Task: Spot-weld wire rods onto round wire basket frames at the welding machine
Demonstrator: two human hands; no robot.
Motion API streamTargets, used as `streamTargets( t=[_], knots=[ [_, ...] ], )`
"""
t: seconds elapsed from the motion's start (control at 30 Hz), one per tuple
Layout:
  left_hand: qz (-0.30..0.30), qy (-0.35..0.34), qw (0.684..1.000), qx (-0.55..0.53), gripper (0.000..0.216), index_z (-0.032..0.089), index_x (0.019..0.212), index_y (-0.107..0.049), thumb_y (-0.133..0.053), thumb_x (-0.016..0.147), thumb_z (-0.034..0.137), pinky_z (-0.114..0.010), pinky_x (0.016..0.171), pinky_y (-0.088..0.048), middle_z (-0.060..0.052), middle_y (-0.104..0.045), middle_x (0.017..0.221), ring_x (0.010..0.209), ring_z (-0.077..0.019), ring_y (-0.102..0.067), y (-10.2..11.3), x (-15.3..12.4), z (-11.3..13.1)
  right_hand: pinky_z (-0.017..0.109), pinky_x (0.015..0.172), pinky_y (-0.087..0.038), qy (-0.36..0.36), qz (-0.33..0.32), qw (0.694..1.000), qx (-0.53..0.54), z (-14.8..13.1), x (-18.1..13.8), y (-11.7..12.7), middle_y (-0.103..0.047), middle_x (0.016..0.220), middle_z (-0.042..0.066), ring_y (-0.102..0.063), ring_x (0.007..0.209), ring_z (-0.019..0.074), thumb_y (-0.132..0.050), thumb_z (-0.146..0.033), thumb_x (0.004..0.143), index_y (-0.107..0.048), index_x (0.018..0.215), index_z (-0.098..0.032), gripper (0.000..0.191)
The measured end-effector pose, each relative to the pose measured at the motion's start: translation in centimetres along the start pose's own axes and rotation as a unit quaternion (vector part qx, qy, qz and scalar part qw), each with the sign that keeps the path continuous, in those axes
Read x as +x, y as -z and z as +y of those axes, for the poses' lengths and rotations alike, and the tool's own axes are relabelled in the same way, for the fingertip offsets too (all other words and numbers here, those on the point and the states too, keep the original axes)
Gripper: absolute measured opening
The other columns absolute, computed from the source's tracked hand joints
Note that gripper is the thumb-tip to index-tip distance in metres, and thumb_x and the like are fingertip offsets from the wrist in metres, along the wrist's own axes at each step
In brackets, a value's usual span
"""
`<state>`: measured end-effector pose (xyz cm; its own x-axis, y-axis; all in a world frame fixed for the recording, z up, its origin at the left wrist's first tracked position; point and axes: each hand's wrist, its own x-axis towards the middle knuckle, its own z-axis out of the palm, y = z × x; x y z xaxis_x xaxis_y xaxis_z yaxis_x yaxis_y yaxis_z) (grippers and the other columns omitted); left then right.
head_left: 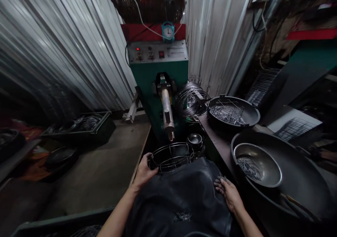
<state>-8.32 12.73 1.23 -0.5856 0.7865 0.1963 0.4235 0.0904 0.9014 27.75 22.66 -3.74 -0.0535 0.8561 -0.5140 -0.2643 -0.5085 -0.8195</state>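
Note:
My left hand point(144, 172) is closed round the left side of a round wire frame point(171, 145), made of thin metal rings joined by short wires. The frame sits just under the copper-coloured tip point(171, 136) of a green spot welder point(147, 79). Over the right edge of a dark apron point(181, 188), my right hand point(228, 191) is held with its fingers curled. Something small and thin may be between those fingers, but I cannot make it out. A few short wire pieces point(182, 216) lie on the apron in my lap.
On the right, a steel bowl point(268, 156) with small wire pieces rests in a large black pan point(302, 181). Behind it stands another pan point(252, 115) of wire parts, beside a wire coil point(191, 100). A green crate point(105, 124) of wire is at left.

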Motion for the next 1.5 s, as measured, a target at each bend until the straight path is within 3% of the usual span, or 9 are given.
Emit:
streamTargets(
  t=[0.4, 0.63, 0.87, 1.0, 1.17, 1.37, 1.5],
  knots=[
    [0.079, 0.066, 0.990, -0.102, 0.064, 0.021, 0.101, -0.042, -0.076, 0.048, 0.032, -0.036, 0.086, -0.046, -0.005, -0.053, 0.097, 0.094, -0.0189, -0.056, -0.6, 0.9, -4.2, 0.021, 0.049, -0.051, 0.000, 0.014, 1.000, 0.001, -0.4, -0.4, -0.5, -0.068, 0.064, 0.006, -0.066, 0.058, 0.0166, -0.073, -0.021, 0.056, -0.063, 0.074, -0.014, 0.021],
    [0.059, 0.104, 0.979, -0.163, 0.060, 0.020, 0.099, -0.044, -0.076, 0.050, 0.033, -0.033, 0.078, -0.049, -0.002, -0.053, 0.091, 0.082, -0.0154, -0.057, -1.6, 1.3, -3.7, 0.023, 0.050, -0.052, 0.002, 0.008, 1.000, -0.007, -0.2, -0.1, -0.2, -0.068, 0.066, 0.006, -0.066, 0.061, 0.0184, -0.073, -0.022, 0.057, -0.063, 0.074, -0.014, 0.022],
    [0.062, 0.112, 0.976, -0.175, 0.059, 0.019, 0.102, -0.045, -0.075, 0.052, 0.032, -0.030, 0.075, -0.048, -0.003, -0.054, 0.089, 0.081, -0.0150, -0.056, -0.9, 0.3, -3.6, 0.021, 0.048, -0.051, -0.016, 0.014, 1.000, 0.012, -0.5, -0.3, -0.6, -0.068, 0.064, 0.006, -0.065, 0.058, 0.0159, -0.072, -0.019, 0.058, -0.064, 0.072, -0.013, 0.017],
    [0.067, 0.150, 0.963, -0.215, 0.058, 0.019, 0.103, -0.046, -0.073, 0.054, 0.034, -0.028, 0.067, -0.049, -0.002, -0.054, 0.088, 0.077, -0.0143, -0.055, -0.8, -0.8, -2.6, 0.021, 0.048, -0.051, -0.021, 0.021, 0.999, 0.013, -0.5, -0.3, -0.7, -0.068, 0.063, 0.006, -0.065, 0.057, 0.0157, -0.070, -0.017, 0.061, -0.064, 0.072, -0.013, 0.013],
    [0.090, 0.234, 0.929, -0.273, 0.048, 0.019, 0.094, -0.049, -0.069, 0.053, 0.036, -0.022, 0.052, -0.045, 0.002, -0.053, 0.082, 0.066, -0.0110, -0.053, -0.4, -1.2, 0.4, 0.020, 0.048, -0.051, -0.034, 0.009, 0.999, 0.027, -0.6, 0.0, -0.2, -0.069, 0.066, 0.007, -0.065, 0.058, 0.0152, -0.070, -0.015, 0.062, -0.065, 0.073, -0.012, 0.013],
    [0.087, 0.312, 0.898, -0.298, 0.039, 0.017, 0.079, -0.051, -0.070, 0.050, 0.035, -0.019, 0.042, -0.036, 0.006, -0.048, 0.063, 0.050, -0.0079, -0.048, 0.5, 1.2, 3.5, 0.019, 0.050, -0.051, -0.006, -0.019, 0.999, 0.036, -1.0, 0.5, -1.0, -0.069, 0.069, 0.005, -0.064, 0.058, 0.0125, -0.072, -0.017, 0.061, -0.064, 0.077, -0.013, 0.018],
    [0.089, 0.346, 0.881, -0.311, 0.035, 0.016, 0.070, -0.050, -0.070, 0.049, 0.034, -0.018, 0.036, -0.031, 0.006, -0.046, 0.059, 0.043, -0.0064, -0.043, 0.8, 3.4, 3.9, 0.018, 0.043, -0.047, 0.038, -0.063, 0.996, -0.057, -0.7, 0.8, -2.2, -0.066, 0.063, 0.003, -0.061, 0.051, 0.0120, -0.072, -0.024, 0.061, -0.063, 0.077, -0.013, 0.022]
  ],
)
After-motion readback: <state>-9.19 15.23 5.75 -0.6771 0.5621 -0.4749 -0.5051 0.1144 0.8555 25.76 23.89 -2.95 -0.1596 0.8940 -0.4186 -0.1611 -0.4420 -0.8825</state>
